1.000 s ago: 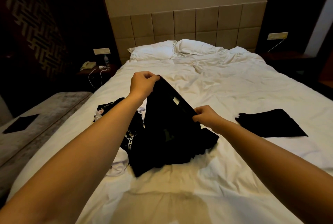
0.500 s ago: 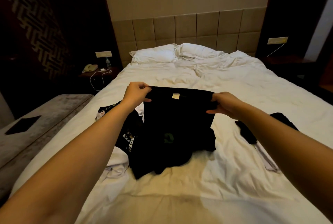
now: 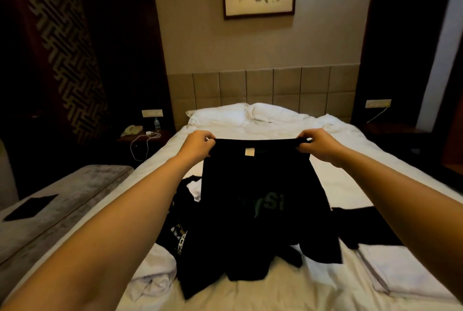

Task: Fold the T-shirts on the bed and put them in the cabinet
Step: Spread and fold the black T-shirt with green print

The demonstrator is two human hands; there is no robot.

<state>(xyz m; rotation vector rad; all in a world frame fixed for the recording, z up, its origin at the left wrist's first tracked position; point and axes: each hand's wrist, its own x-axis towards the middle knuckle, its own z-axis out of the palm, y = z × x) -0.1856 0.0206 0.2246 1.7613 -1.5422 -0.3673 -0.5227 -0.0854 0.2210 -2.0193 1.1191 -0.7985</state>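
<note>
Both hands hold up a black T-shirt by its top edge: the left hand grips one corner and the right hand grips the other. The shirt hangs over the middle of the bed, and its bottom rests on the sheet. It hides part of a messy pile of clothes near the bed's left edge. The green letters on it are hard to read. A folded black shirt near the right edge is partly hidden by the right arm.

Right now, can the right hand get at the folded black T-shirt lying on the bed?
Probably not yet: the right hand and left hand both grip the held black T-shirt. The folded black T-shirt lies uncovered below the right forearm.
</note>
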